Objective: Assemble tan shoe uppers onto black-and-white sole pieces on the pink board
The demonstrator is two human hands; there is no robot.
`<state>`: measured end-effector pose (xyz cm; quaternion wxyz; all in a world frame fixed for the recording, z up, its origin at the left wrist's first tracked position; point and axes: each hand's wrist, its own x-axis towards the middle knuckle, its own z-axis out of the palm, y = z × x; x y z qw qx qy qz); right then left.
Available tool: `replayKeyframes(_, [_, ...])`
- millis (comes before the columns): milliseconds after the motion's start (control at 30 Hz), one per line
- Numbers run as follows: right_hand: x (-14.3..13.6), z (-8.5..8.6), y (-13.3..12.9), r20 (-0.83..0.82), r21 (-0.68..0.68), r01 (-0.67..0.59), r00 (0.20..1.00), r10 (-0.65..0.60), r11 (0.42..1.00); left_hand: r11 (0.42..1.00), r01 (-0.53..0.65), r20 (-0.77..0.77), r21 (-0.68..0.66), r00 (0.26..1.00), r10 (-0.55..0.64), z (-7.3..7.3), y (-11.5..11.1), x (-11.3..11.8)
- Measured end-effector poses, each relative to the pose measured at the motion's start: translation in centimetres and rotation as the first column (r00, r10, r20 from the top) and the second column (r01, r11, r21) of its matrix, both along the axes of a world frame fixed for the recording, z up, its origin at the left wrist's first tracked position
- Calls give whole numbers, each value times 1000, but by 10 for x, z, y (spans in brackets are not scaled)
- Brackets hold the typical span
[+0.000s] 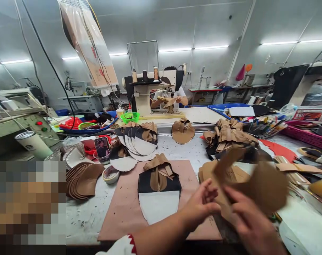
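Observation:
My right hand [253, 216] grips a brown leather piece [268, 184], a cut shoe-upper shape blurred by motion, over the right side of the bench. Beside it is my left hand [200, 203], fingers apart and a little curled, with nothing in it. Under the raised piece lies a stack of brown leather pieces [207, 170]. Between my left arm and the tape roll, a stitched piece [159, 202] with a white lower half, black band and brown straps lies flat on a pinkish board [126, 209].
Brown curved pieces [83, 179] fan out at left by a tape roll [111, 174]. Stitched pieces [139, 140] and a strap pile [230, 136] lie farther back. A phone [102, 148] leans in a cup. Across the bench a person works at a sewing machine [155, 94].

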<state>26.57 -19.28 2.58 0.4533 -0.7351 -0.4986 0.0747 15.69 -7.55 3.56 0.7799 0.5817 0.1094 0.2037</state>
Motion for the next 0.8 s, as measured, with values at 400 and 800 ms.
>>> replayKeyframes(400, [-84, -31, 65, -785, -83, -548, 551, 284, 832, 658, -456, -152, -599, 872, 466, -24, 14, -149])
replayKeyframes(800, [-65, -36, 119, -192, -239, -198, 969, 154, 951, 877, -463, -316, 128, 819, 478, -37, 111, -164])
